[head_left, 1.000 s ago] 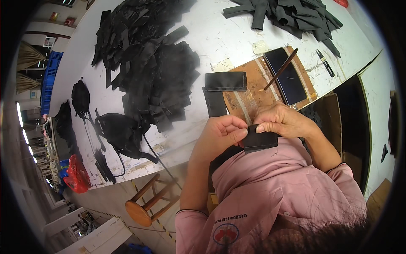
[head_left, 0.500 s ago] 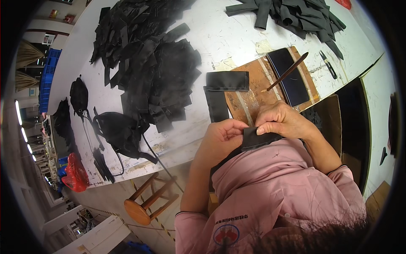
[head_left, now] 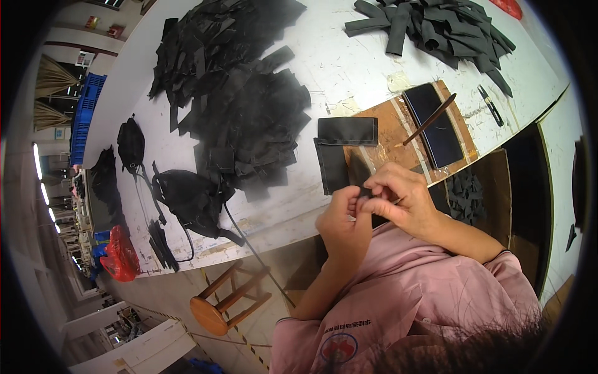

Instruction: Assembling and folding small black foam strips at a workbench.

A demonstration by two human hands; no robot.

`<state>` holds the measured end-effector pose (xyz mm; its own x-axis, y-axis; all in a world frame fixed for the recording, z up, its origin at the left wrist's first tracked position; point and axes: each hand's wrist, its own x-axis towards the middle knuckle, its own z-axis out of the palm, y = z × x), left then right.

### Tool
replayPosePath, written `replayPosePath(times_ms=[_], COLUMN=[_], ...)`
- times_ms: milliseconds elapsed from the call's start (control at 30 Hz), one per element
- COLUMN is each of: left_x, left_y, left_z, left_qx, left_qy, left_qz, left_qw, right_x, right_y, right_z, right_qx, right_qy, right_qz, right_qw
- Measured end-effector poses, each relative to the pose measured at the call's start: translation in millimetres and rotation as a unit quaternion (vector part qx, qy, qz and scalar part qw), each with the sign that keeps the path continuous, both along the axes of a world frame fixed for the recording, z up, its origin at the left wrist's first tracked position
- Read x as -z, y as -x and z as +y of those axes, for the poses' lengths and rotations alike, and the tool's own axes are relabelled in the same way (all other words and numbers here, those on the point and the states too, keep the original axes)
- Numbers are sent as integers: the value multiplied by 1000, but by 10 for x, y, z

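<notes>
Close to the table's near edge, my left hand (head_left: 344, 225) and my right hand (head_left: 408, 202) meet with bent, pinching fingers. A small piece of black fabric (head_left: 365, 192) is gripped between them, mostly covered by the fingers. Just beyond, a brown board (head_left: 386, 119) lies on the table. Two flat black fabric pieces, one crosswise (head_left: 347, 131) and one lengthwise (head_left: 330, 166), sit at its left side, the first overlapping the board. On the board rest a dark phone (head_left: 434, 128) and a slim brown pointed stick (head_left: 428, 121) that slants across it.
Large heaps of black fabric pieces cover the table (head_left: 274, 215) at left (head_left: 249, 124) and far right (head_left: 442, 28). Black bags (head_left: 187, 196) with straps lie left. A cutter knife (head_left: 491, 106) is right of the board; a wooden stool (head_left: 208, 316) stands below; a box (head_left: 492, 193) holds dark scraps.
Both hands have moved up and away from my body, toward the board. The black fabric between them has turned and is now largely hidden by the fingers. The view has shifted slightly.
</notes>
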<state>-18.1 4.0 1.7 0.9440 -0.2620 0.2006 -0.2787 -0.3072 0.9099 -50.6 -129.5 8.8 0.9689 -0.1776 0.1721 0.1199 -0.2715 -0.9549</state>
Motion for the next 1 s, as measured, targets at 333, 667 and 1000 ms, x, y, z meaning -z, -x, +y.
replayPosePath(times_ms=[333,667,1000], left_x=[79,33,146], left_y=[32,-194,-17], left_z=[-30,155,-87], left_qx=[-38,153,-27], left_qy=[-102,385,173], left_qz=[-130,433,125], left_qw=[986,800,976], right_x=[213,138,238], right_y=[-21,14,0], right_z=[56,-83,-94], right_qx=[32,-22,-92], right_qy=[252,-394,-436], right_qz=[-109,122,148], right_qw=[961,911,883])
